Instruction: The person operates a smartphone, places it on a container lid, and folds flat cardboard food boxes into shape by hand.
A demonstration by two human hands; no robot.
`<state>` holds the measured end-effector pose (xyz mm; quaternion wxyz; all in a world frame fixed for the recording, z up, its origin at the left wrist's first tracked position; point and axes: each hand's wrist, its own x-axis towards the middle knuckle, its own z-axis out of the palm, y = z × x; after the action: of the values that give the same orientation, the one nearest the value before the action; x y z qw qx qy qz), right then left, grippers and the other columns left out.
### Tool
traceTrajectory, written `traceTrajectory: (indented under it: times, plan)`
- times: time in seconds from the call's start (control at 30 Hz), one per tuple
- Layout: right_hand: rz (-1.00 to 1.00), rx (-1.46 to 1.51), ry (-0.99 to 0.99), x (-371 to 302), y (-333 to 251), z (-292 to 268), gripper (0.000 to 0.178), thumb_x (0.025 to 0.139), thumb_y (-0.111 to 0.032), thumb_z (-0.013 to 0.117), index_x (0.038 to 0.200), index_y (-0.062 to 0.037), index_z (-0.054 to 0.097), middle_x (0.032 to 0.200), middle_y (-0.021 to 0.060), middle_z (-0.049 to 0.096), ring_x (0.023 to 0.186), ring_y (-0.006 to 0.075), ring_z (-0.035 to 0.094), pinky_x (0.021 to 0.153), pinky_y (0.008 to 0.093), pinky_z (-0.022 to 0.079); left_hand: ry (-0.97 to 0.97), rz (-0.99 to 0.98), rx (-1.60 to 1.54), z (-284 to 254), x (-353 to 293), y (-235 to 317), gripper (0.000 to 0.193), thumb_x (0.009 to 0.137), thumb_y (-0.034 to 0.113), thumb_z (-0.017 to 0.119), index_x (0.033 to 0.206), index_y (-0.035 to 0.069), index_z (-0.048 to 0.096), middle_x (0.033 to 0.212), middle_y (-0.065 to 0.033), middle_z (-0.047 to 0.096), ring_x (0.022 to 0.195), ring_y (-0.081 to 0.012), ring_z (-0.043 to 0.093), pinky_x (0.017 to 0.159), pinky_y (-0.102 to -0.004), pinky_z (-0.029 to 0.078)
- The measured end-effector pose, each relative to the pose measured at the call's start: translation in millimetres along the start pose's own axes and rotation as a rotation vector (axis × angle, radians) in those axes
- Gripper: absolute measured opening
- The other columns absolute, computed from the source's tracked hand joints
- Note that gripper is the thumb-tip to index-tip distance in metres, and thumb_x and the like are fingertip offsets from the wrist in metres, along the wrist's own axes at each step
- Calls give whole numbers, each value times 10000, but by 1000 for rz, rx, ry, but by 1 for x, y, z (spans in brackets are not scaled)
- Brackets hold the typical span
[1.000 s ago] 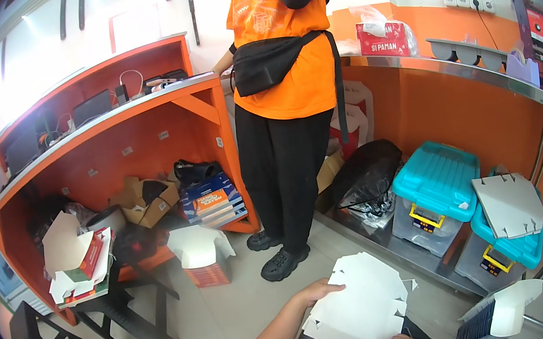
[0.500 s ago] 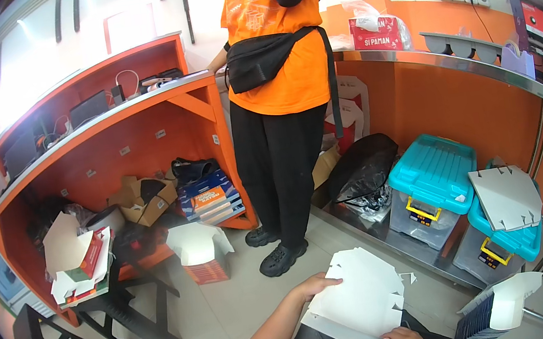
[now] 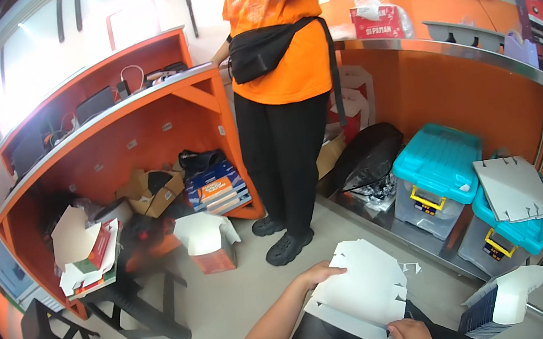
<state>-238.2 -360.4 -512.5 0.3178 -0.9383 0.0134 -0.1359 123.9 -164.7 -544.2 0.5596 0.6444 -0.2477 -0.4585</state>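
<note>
A white die-cut cardboard sheet (image 3: 361, 286) with notched edges rests across my lap. My left hand (image 3: 319, 274) grips its upper left edge, thumb on top. At the lower right corner, my right hand (image 3: 414, 338) pinches the end of the long near flap (image 3: 349, 324). A crease runs along this flap, which stands at an angle to the rest of the sheet. The fingers under the cardboard are hidden.
A person in an orange shirt (image 3: 282, 65) stands ahead. Black stools (image 3: 135, 304) and an open box (image 3: 207, 243) are at left. Teal-lidded bins (image 3: 437, 154), a stack of flat cardboard (image 3: 513, 189) and a box of folded pieces (image 3: 505, 303) are at right. White scraps (image 3: 410, 267) lie beyond the sheet.
The near flap is bent up more sharply along its crease. My right hand has shifted slightly right with the flap's end. My left hand keeps its hold, and the whole view has tilted a little.
</note>
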Motion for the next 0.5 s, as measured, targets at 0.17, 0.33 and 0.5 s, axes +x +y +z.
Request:
traceTrajectory:
  times: [0.17, 0.33, 0.5]
  plan:
    - [7, 12, 29, -4, -1, -5, 184, 1011, -193, 682, 1085, -48, 768, 1037, 194, 765, 982, 416, 724, 851, 492, 586, 0, -4, -11, 7, -2, 5, 587, 997, 351, 765, 1379, -83, 666, 1254, -169, 759, 1106, -234, 738, 989, -358, 565]
    - [-38, 8, -28, -2, -8, -17, 165, 1000, -188, 701, 1072, -57, 768, 1029, 181, 766, 962, 404, 726, 842, 474, 589, 3, 16, -27, 1, 3, -2, 585, 996, 347, 767, 1370, -92, 668, 1253, -168, 761, 1099, -233, 741, 979, -356, 570]
    - [-10, -31, -49, 9, -8, -15, 160, 968, -230, 727, 1016, -95, 798, 908, 95, 746, 837, 320, 725, 758, 427, 590, -21, 16, -4, -7, 14, -12, 613, 982, 363, 775, 1374, -95, 663, 1247, -171, 760, 1097, -234, 743, 974, -357, 574]
